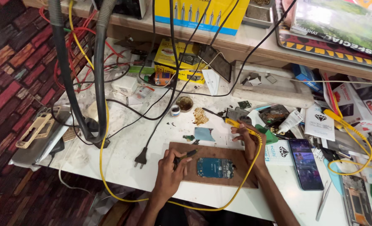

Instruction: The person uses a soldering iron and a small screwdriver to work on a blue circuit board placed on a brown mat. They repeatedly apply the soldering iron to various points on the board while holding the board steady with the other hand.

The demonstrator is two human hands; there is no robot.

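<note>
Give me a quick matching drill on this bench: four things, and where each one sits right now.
1. circuit board
2. yellow-handled soldering iron
3. smartphone
4. black tool

A. in the left hand
B. on the wooden board
C. in the right hand
D. lying right of the wooden board, screen lit

Pairs: 1-B, 2-C, 3-D, 4-A

From here I see my left hand (170,169) closed around a small black tool (185,155), its tip just left of the blue circuit board (215,168) lying on a brown wooden board (236,157). My right hand (248,138) grips a yellow-handled iron (236,124) above the board's far edge, its yellow cable (253,167) looping round my wrist. A black plug (140,159) lies on the white bench (123,167) to the left; a lit phone (305,163) lies to the right
</note>
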